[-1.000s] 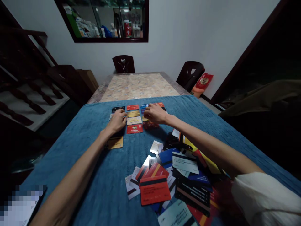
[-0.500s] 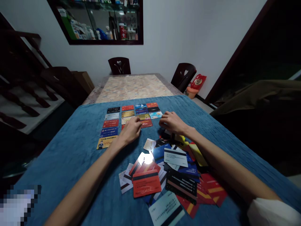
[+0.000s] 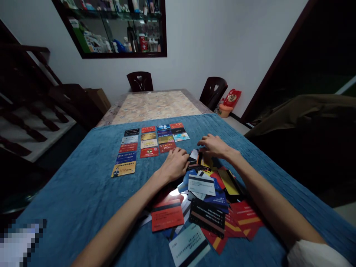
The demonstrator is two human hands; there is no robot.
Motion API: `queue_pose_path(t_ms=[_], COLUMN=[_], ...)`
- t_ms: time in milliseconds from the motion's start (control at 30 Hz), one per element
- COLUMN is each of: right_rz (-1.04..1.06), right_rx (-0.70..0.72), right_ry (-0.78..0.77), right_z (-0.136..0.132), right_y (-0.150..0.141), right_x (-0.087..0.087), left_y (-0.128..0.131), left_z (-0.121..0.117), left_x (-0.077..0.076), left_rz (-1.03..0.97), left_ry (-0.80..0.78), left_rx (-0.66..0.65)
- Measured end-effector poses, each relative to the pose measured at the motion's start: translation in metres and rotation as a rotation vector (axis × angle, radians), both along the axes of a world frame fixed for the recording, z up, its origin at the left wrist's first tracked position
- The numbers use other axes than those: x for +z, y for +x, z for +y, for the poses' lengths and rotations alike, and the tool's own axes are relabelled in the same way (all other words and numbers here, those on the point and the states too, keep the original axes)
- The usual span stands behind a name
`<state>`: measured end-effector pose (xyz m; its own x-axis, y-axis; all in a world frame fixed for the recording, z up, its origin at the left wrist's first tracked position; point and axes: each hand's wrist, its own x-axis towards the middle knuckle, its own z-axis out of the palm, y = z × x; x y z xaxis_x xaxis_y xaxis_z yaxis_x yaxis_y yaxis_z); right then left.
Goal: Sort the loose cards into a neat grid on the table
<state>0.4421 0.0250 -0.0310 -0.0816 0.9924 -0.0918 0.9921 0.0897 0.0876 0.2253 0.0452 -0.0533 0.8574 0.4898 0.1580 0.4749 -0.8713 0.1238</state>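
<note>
My left hand (image 3: 176,163) rests palm down at the back left edge of a loose card pile, fingers curled together; whatever is beneath them is hidden. Facing it, my right hand (image 3: 214,146) has bent fingers over the back of the pile, by a white card (image 3: 194,155) and a black card (image 3: 196,163). The pile includes a red-orange card (image 3: 167,216), a pale card (image 3: 201,184), a dark striped card (image 3: 207,218) and a yellow card (image 3: 228,181). Farther back, face-up cards form columns, with a gold VIP card (image 3: 124,169) at the near left.
A blue cloth (image 3: 69,178) covers the near table. Beyond it lies a patterned tabletop (image 3: 155,105). Dark chairs (image 3: 140,81) stand behind. A pixelated patch fills the lower left corner. A glass-shelved cabinet (image 3: 122,53) is set in the wall.
My left hand has moved right, from the card columns to the pile, uncovering a red card at the second column's near end. My right hand has shifted slightly right. The view has tilted a little.
</note>
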Motion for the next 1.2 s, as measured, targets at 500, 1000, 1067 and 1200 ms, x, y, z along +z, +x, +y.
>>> queue_pose_path(t_ms=[500,1000,1067,1200], right_rz=[0.047,0.108,0.121,0.139], right_rx=[-0.056,-0.048,-0.054,-0.056], right_ry=[-0.121,-0.073,-0.052,-0.031], right_z=[0.006,0.005,0.005,0.003], right_y=[0.010,0.001,0.000,-0.005], right_x=[-0.014,-0.020,-0.020,-0.017], left_y=[0.013,0.011,0.011,0.011], left_z=[-0.010,-0.007,-0.006,-0.005], left_x=[-0.004,-0.006,-0.006,-0.005], left_rz=[0.068,0.042,0.041,0.016], left_ry=[-0.044,-0.021,-0.015,0.003], left_rx=[-0.031,-0.016,-0.005,0.021])
